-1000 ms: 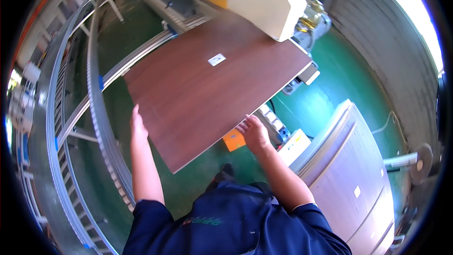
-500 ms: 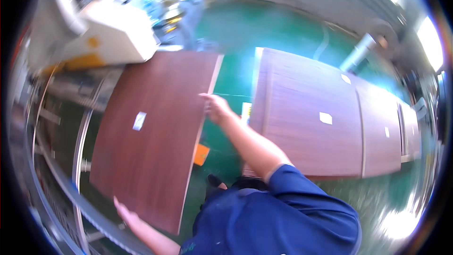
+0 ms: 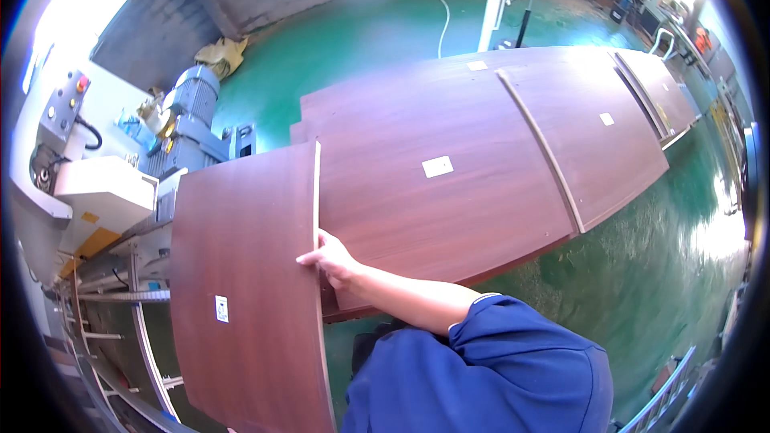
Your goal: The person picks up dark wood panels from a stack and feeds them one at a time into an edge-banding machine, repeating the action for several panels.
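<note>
A dark brown wood-grain panel (image 3: 257, 273) with a small white label stands out in front of me on the left, its long pale edge toward my right side. My right hand (image 3: 333, 261) is closed on that right edge, with a finger lying over the top face and the rest of the hand against the edge. The panel's near end runs to the lower edge of the picture. My left hand is out of view there.
Beside the panel on the right lies a stack of similar brown panels (image 3: 377, 216), with more panels (image 3: 618, 136) beyond it. A machine with a white housing (image 3: 108, 192) and a grey motor (image 3: 192, 96) stands at the left. Metal rails (image 3: 144, 345) run along the left side.
The panel has come right, up against the stack, and my right hand has stayed at its right edge. My left hand has left the view. My view has turned.
</note>
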A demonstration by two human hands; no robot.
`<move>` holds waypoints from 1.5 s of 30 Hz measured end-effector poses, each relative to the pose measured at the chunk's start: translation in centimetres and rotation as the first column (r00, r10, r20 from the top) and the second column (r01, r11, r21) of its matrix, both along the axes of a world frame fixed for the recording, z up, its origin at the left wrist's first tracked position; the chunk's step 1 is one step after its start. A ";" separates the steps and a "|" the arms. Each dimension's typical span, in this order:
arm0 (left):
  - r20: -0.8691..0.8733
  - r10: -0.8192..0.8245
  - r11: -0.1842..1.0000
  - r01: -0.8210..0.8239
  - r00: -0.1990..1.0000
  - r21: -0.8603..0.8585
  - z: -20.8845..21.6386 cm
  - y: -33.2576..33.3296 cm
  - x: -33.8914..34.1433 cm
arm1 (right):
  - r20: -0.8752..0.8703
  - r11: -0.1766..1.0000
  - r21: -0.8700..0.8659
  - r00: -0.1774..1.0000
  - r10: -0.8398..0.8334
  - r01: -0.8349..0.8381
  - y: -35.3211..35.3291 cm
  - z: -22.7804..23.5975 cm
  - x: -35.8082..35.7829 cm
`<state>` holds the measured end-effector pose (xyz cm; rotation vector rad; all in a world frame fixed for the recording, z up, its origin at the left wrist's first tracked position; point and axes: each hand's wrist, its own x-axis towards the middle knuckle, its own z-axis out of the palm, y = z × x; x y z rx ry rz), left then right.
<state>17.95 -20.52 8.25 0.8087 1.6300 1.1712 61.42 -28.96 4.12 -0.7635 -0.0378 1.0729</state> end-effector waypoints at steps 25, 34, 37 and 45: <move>0.327 -0.775 0.627 0.724 0.541 0.287 3.9 -24.9 28.8 | -0.045 0.493 0.119 0.501 -0.864 0.862 -65.1 3.9 0.6; 0.122 -0.909 0.416 0.862 0.398 0.289 3.4 -48.6 51.1 | -0.020 0.194 0.020 0.194 -0.981 0.981 -92.3 2.3 6.3; -0.005 -0.911 0.405 0.897 0.412 0.176 5.5 -59.3 58.8 | 0.004 0.102 0.038 0.101 -0.995 0.994 -100.0 3.6 8.3; 0.003 -0.980 0.199 0.973 0.200 0.117 5.7 -79.9 80.0 | 0.102 -0.087 0.008 -0.088 -0.991 0.996 -117.4 2.4 19.4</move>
